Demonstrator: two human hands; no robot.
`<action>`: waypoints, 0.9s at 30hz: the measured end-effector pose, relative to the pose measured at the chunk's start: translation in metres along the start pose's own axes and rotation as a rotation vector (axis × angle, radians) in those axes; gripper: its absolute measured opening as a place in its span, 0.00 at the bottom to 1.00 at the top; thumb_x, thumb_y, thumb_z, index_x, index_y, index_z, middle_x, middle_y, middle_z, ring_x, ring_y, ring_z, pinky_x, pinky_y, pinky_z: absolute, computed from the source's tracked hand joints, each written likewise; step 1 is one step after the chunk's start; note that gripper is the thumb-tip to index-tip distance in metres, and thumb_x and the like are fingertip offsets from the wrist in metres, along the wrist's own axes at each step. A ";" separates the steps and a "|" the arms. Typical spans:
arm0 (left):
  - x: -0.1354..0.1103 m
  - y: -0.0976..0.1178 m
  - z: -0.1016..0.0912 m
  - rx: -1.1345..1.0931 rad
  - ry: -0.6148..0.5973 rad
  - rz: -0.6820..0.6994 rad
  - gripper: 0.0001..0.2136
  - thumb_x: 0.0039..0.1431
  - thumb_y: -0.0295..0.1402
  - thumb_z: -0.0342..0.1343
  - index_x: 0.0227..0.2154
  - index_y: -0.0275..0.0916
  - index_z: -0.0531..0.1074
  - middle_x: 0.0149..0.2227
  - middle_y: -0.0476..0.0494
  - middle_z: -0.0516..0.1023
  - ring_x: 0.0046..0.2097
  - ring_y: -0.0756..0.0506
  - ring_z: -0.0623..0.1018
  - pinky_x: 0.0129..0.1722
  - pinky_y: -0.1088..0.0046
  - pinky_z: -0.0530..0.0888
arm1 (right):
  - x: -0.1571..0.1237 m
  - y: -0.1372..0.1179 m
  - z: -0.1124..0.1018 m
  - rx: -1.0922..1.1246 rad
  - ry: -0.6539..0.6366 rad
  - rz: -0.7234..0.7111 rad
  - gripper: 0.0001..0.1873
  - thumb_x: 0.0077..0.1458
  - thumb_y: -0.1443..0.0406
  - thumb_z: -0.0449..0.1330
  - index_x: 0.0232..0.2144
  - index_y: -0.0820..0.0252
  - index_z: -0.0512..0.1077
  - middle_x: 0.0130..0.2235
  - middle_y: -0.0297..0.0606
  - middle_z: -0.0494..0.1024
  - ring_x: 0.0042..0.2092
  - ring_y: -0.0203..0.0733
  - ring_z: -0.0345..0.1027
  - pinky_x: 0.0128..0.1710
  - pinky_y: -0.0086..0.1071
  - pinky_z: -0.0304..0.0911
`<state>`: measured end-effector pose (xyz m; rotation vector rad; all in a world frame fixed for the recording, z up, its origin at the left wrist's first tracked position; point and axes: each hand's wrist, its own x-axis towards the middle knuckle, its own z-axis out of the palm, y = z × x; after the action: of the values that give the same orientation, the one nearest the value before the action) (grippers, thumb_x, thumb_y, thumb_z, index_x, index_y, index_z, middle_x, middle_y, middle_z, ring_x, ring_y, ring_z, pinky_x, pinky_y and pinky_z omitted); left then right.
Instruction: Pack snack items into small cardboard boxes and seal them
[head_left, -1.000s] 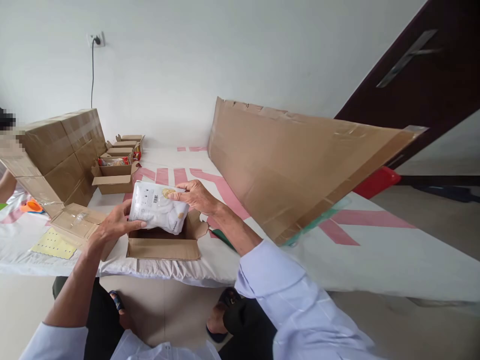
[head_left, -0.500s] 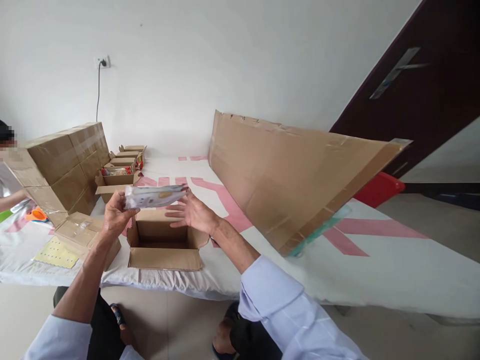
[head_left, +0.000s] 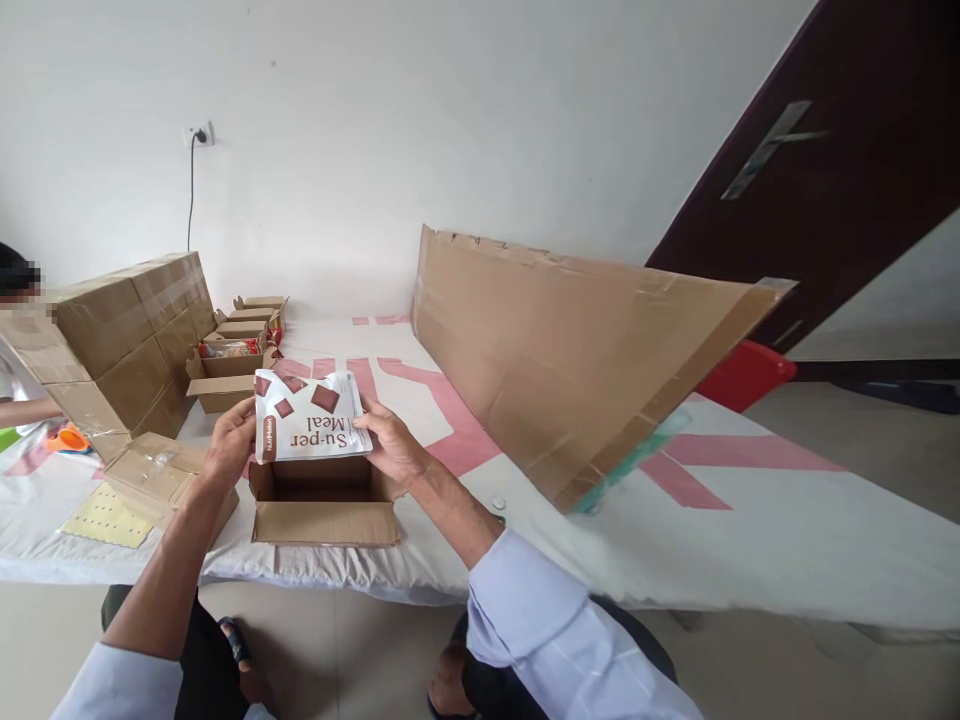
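Between my two hands is a white pouch (head_left: 309, 415) printed "Su-per Meal", with brown squares on it; its lettering appears upside down to me. My left hand (head_left: 231, 442) grips its left edge. At the right edge, my right hand (head_left: 391, 438) is closed on it, thumb on the front face. Just below the pouch, an open cardboard box (head_left: 326, 522) stands near the table's front edge, its front flap folded out toward me. The pouch covers the rear of the box, and the inside looks dark.
Stacked cardboard cartons (head_left: 124, 350) form a wall at left, with open boxes (head_left: 221, 385) holding packets beside it. A closed carton (head_left: 154, 470) and yellow sheet (head_left: 106, 515) lie nearer. A large cardboard panel (head_left: 555, 350) stands right. Another person's arm (head_left: 30, 410) shows far left.
The pouch has tilted from nearly edge-on so its printed face shows. My right hand has gone from spread fingers to gripping its right edge. The view has shifted slightly.
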<state>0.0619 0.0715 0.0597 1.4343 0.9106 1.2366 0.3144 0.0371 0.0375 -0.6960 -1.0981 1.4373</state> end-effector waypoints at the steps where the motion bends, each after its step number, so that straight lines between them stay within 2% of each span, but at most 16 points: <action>1: 0.001 -0.001 -0.001 -0.078 -0.014 -0.044 0.31 0.51 0.54 0.73 0.50 0.34 0.80 0.32 0.42 0.84 0.29 0.43 0.81 0.26 0.70 0.75 | 0.002 0.000 0.000 -0.010 0.018 -0.015 0.36 0.44 0.61 0.65 0.59 0.50 0.75 0.41 0.36 0.86 0.41 0.49 0.79 0.37 0.37 0.74; 4: 0.003 -0.002 -0.003 -0.160 -0.066 -0.088 0.29 0.55 0.55 0.73 0.48 0.34 0.82 0.27 0.44 0.82 0.24 0.47 0.78 0.22 0.73 0.71 | 0.009 0.002 -0.002 -0.039 0.060 -0.029 0.35 0.45 0.61 0.65 0.58 0.50 0.75 0.41 0.36 0.86 0.41 0.49 0.79 0.38 0.37 0.73; 7: 0.009 -0.004 -0.002 -0.115 -0.070 -0.073 0.30 0.49 0.48 0.79 0.50 0.35 0.83 0.25 0.48 0.81 0.26 0.45 0.80 0.25 0.73 0.72 | 0.015 0.005 -0.006 -0.076 0.056 -0.029 0.34 0.45 0.60 0.65 0.57 0.51 0.75 0.40 0.36 0.86 0.41 0.50 0.79 0.39 0.38 0.73; 10: 0.018 -0.008 -0.002 -0.111 -0.049 -0.067 0.32 0.43 0.46 0.81 0.49 0.34 0.82 0.28 0.45 0.84 0.30 0.43 0.83 0.28 0.72 0.76 | 0.021 0.011 -0.009 -0.108 0.037 -0.030 0.33 0.47 0.57 0.65 0.57 0.52 0.75 0.39 0.36 0.86 0.42 0.50 0.79 0.41 0.40 0.74; 14: 0.028 -0.013 -0.001 -0.119 -0.056 -0.062 0.31 0.41 0.43 0.82 0.48 0.35 0.82 0.34 0.41 0.88 0.36 0.41 0.86 0.34 0.70 0.79 | 0.026 0.020 -0.010 -0.108 0.057 -0.037 0.33 0.47 0.56 0.66 0.56 0.53 0.74 0.39 0.36 0.86 0.42 0.49 0.79 0.41 0.39 0.74; 18: 0.032 -0.013 -0.003 -0.091 -0.039 -0.079 0.30 0.40 0.39 0.82 0.46 0.35 0.80 0.33 0.43 0.87 0.34 0.43 0.85 0.33 0.70 0.80 | 0.030 0.025 -0.014 -0.084 0.084 -0.038 0.32 0.45 0.57 0.66 0.55 0.53 0.75 0.37 0.35 0.85 0.39 0.48 0.78 0.39 0.37 0.73; 20: 0.035 -0.008 -0.007 -0.065 -0.036 -0.119 0.29 0.38 0.36 0.83 0.43 0.36 0.78 0.33 0.44 0.86 0.30 0.46 0.83 0.29 0.73 0.78 | 0.032 0.020 -0.018 -0.071 0.094 -0.031 0.32 0.43 0.58 0.66 0.54 0.54 0.76 0.35 0.34 0.84 0.37 0.45 0.76 0.36 0.35 0.71; 23: 0.042 0.007 -0.012 -0.040 -0.063 -0.168 0.27 0.41 0.35 0.82 0.43 0.37 0.78 0.34 0.45 0.85 0.26 0.49 0.80 0.24 0.76 0.74 | 0.039 0.000 -0.024 -0.126 0.058 -0.004 0.31 0.42 0.61 0.66 0.52 0.56 0.78 0.31 0.30 0.81 0.31 0.40 0.71 0.32 0.31 0.65; 25: 0.048 0.018 -0.013 -0.036 -0.124 -0.198 0.27 0.44 0.36 0.81 0.46 0.37 0.78 0.35 0.43 0.86 0.26 0.49 0.80 0.22 0.76 0.73 | 0.047 -0.017 -0.025 -0.213 -0.018 -0.015 0.29 0.43 0.62 0.66 0.51 0.57 0.79 0.30 0.28 0.80 0.31 0.38 0.68 0.31 0.30 0.62; 27: 0.051 0.025 -0.011 -0.012 -0.238 -0.271 0.27 0.46 0.37 0.80 0.48 0.35 0.80 0.34 0.42 0.85 0.26 0.47 0.80 0.21 0.75 0.72 | 0.058 -0.032 -0.023 -0.284 -0.089 -0.046 0.27 0.43 0.63 0.67 0.50 0.57 0.80 0.33 0.29 0.81 0.32 0.37 0.69 0.32 0.30 0.62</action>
<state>0.0591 0.1170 0.0961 1.3633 0.8966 0.8502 0.3376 0.0969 0.0667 -0.8065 -1.3958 1.2960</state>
